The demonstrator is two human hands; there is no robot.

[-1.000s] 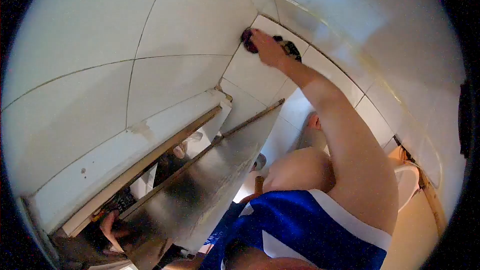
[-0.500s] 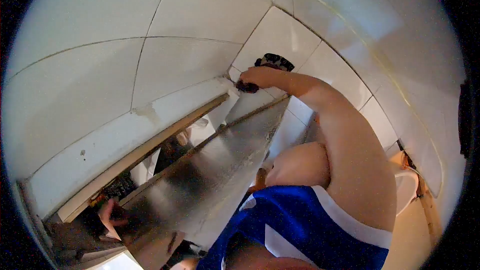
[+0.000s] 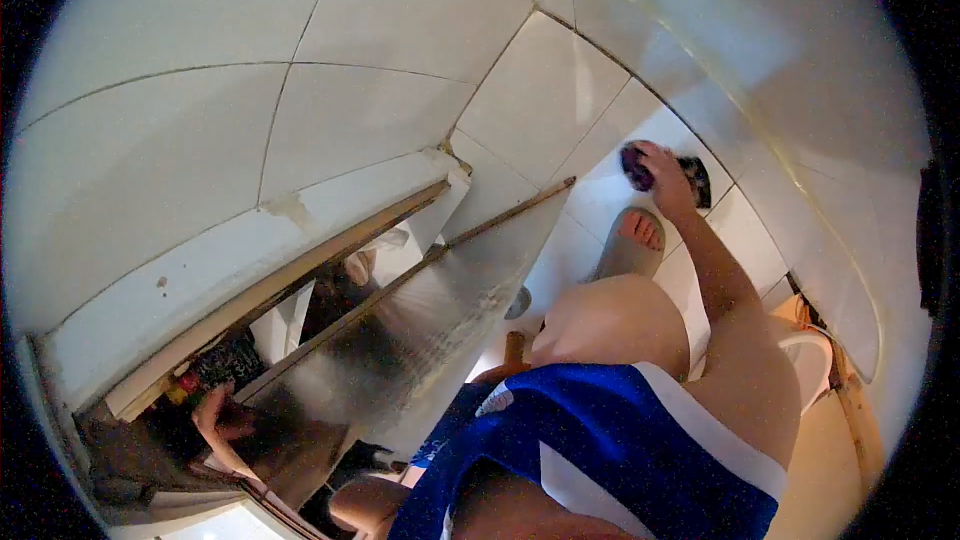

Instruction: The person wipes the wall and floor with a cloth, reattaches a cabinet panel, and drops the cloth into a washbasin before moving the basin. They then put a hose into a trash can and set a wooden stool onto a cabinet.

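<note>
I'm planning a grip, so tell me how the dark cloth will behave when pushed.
The cloth is probably floppy: it spills out either side of the right hand. It seems unlikely to roll, looking irregular, not round.

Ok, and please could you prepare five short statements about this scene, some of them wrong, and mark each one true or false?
1. The right hand holds a dark cloth. True.
2. The clothing of the person is plain red. False: it is blue and white.
3. Bare toes show near the right hand. True.
4. The floor is dark brown wood. False: it is pale and tiled.
5. The right hand touches the shiny panel. False: it is apart from the panel, farther to the right in the picture.
</note>
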